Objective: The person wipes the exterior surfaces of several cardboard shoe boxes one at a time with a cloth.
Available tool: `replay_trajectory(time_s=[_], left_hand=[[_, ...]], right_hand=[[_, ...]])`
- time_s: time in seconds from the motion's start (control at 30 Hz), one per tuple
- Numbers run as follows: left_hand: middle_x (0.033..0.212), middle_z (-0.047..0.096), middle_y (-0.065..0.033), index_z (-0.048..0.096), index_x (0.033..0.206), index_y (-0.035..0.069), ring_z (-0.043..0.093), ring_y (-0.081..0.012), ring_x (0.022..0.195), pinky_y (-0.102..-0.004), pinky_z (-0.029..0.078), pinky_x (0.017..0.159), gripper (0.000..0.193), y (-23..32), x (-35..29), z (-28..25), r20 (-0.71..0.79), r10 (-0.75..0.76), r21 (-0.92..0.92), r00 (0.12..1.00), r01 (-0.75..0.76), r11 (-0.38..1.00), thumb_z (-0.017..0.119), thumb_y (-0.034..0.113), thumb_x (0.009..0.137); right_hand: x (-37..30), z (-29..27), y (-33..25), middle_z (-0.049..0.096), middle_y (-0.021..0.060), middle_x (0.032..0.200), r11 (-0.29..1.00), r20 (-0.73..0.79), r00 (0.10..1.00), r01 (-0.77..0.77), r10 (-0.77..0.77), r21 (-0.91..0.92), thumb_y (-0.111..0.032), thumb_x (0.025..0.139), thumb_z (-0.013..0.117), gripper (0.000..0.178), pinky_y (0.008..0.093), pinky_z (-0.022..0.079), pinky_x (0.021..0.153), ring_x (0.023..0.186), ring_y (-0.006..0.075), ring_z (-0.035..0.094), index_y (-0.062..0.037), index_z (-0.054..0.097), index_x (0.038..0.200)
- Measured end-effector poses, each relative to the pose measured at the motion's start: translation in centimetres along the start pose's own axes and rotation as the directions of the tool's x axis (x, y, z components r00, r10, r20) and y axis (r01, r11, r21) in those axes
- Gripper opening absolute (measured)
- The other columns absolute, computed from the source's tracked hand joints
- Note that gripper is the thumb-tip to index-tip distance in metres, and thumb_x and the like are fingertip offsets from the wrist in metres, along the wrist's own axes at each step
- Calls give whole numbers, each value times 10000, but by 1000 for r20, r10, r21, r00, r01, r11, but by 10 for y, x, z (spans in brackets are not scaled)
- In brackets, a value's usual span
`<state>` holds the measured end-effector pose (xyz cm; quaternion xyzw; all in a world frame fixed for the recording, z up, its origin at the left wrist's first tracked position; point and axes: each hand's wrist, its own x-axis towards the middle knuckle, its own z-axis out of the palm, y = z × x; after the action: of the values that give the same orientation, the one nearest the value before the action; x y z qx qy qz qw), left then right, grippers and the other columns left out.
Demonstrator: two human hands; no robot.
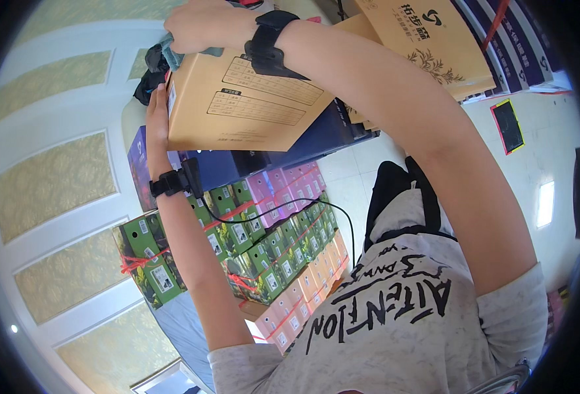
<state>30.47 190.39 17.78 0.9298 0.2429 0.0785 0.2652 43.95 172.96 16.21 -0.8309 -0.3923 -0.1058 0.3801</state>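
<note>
A tan cardboard box (237,108) with printed tables on its face rests tilted on dark blue boxes (224,167). My left hand (160,121) lies along the box's left edge, fingers stretched out flat against it. Over the top left corner of the same box, my right hand (198,27) is closed on a grey-green cloth (170,54). Part of the cloth hangs out below the fingers. Black crumpled material (150,75) sits just beyond the box, beside my hands. Both wrists wear black straps.
Green shoe boxes (270,262) bound with red string are stacked at lower left, with pink boxes (290,190) and peach boxes (309,282) beside them. A black cable (270,221) loops from my left wrist. More tan boxes (428,46) stand at upper right; a black panel (507,127) lies on the floor.
</note>
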Motion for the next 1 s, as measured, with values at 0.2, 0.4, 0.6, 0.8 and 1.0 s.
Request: replay_trajectory(time_s=[0.2, 0.4, 0.6, 0.8, 1.0], left_hand=[[999, 565, -108, 533, 1094, -5, 492, -174, 910, -280, 365, 853, 492, -8, 4, -4, -5, 53, -5, 999, -54, 999, 385, 432, 923], [1026, 567, -125, 529, 1108, -4, 499, -194, 929, -289, 361, 870, 513, -6, 5, -3, 4, 17, -11, 1000, -17, 1000, 385, 450, 918], [1042, 567, -141, 521, 1124, -4, 501, -207, 944, -294, 359, 878, 516, -8, 3, -4, 1, 33, 23, 999, -33, 999, 384, 448, 917], [1054, 570, -155, 512, 1140, 3, 507, -225, 973, -296, 359, 888, 496, -6, -5, -2, -44, 27, 42, 999, -26, 999, 382, 429, 922], [1133, 537, -169, 485, 1175, -14, 490, -243, 1064, -304, 342, 933, 489, 15, -43, 10, -131, 88, 136, 987, -70, 988, 379, 396, 929]], right_hand=[[1, -1, -4, 670, 94, 879, 999, 21, 999, -24, 25, -25, -251, 675, 543, 276, 366, 480, 682, 822, 262, 640, -127, 701, 864], [2, -1, -4, 665, 89, 900, 999, 19, 999, -33, 33, -11, -267, 688, 547, 281, 374, 481, 699, 844, 261, 631, -127, 693, 883], [-12, -8, -5, 652, 161, 813, 985, -41, 999, 28, -21, 172, -197, 707, 539, 207, 397, 497, 699, 793, 303, 636, -63, 685, 769], [-21, -19, -5, 651, 161, 819, 986, -29, 999, 39, -35, 163, -196, 699, 545, 209, 400, 497, 700, 789, 308, 635, -56, 682, 771], [-50, -16, -2, 634, 140, 911, 991, -201, 974, 121, -107, 56, -258, 709, 570, 250, 407, 478, 726, 933, 307, 581, -66, 669, 835]])
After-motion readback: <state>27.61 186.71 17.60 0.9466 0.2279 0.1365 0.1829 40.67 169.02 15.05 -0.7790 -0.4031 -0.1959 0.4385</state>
